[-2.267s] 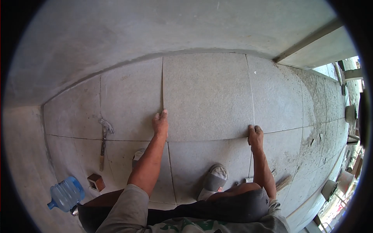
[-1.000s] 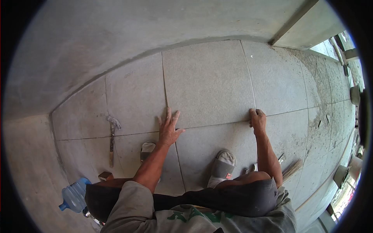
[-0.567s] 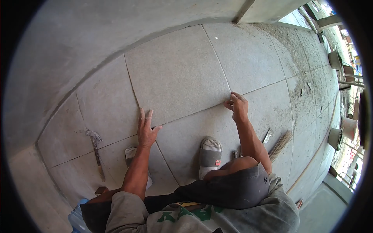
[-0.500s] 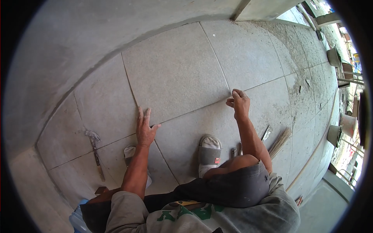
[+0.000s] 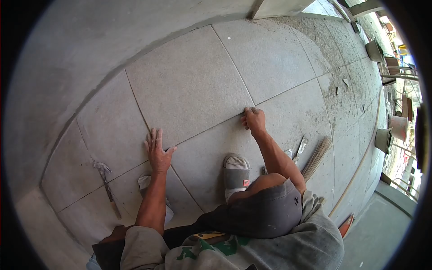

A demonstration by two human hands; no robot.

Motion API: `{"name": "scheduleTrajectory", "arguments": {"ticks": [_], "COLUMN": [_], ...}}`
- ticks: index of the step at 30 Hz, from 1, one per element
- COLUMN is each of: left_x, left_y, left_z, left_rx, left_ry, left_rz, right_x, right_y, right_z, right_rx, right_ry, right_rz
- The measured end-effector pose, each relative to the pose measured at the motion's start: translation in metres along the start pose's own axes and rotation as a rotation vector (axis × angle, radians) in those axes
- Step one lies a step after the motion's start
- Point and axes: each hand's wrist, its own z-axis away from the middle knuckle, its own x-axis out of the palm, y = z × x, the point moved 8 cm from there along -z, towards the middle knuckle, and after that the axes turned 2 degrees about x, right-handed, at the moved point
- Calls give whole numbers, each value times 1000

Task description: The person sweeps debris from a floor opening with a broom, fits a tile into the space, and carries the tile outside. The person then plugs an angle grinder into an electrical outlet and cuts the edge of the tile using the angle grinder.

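Observation:
A large grey floor tile lies in front of me, its near edge marked by a dark joint. My left hand rests with fingers spread at the tile's near left corner, touching the floor tiles. At the near right corner, my right hand is closed, its fingers curled down against the joint. Whatever may be between those fingers is hidden. A hammer with a dusty head lies on the tiles left of my left hand.
A bundle of thin broom sticks and a trowel lie right of my right forearm. My sandalled foot stands between the arms. A wall borders the tiles. Buckets and a long pole are at the right; debris litters the floor.
The view has shifted slightly, moving the floor left and up in the picture. My right hand's fingers have curled down closer to the tile corner. My left hand has stayed at its corner.

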Motion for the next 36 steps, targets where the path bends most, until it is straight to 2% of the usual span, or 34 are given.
{"name": "scheduleTrajectory", "arguments": {"ticks": [1,3,9,15,25,27,29,31,33,35,36], "left_x": [0,-1,-3,-2,6,7,6,4,9,8,5], "left_y": [1,1,1,-1,10,9,11,13,10,21,25], "left_z": [2,0,-5,-5,-2,-3,-3,-3,-5,-9,-9], "left_rx": [3,6,56,66,64,52,55,78,31,33,10], "left_ry": [-8,-3,-38,-71,-66,-90,-90,-96,-130,-123,-107], "left_rz": [-10,217,239,219,92,68,95,111,25,8,-7], "right_x": [0,-3,-5,-8,-10,-9,-11,-3,2,14,16], "right_y": [3,-1,-5,-14,0,0,4,-3,9,14,23], "right_z": [2,1,-2,-10,-17,-19,-17,-2,-6,-5,1], "right_rx": [10,-13,-11,-58,22,-105,-114,-21,-18,-244,-238], "right_ry": [-2,30,89,90,147,214,245,79,92,97,105], "right_rz": [-8,17,80,291,284,295,279,148,130,288,289]}}
